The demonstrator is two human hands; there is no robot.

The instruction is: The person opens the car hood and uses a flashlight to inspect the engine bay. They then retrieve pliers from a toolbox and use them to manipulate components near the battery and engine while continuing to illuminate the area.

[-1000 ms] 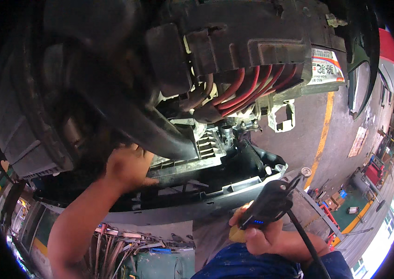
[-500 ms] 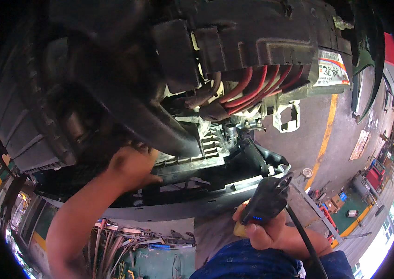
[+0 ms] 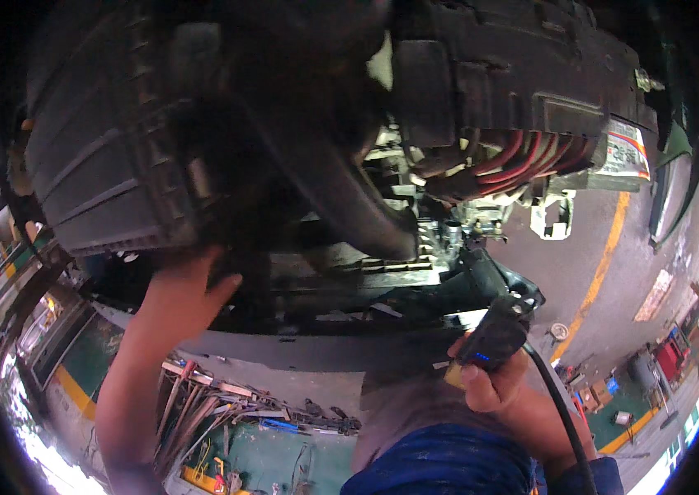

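My left hand [image 3: 187, 293] reaches into the engine bay at the lower edge of a ribbed black plastic housing [image 3: 106, 177]. Its thumb stands apart; the other fingertips are lost in shadow and blur. Beside it curves a thick black duct [image 3: 358, 206]. My right hand [image 3: 494, 386] is closed around a black handheld device [image 3: 494, 338] with a row of small blue lights. Something yellow shows under those fingers, but its kind cannot be made out. A thick black cable [image 3: 552, 404] runs down past my right forearm.
Red cables [image 3: 523, 157] bend beneath a black cover, with brightly lit metal parts below. The long dark front panel [image 3: 283, 346] of the car crosses before me. Long scrap pieces [image 3: 209, 396] lie on the floor at left; a red machine [image 3: 671, 355] stands at far right.
My left hand has moved left along the housing, away from the duct. The view has shifted, so the engine bay sits farther right. My right hand still grips the device.
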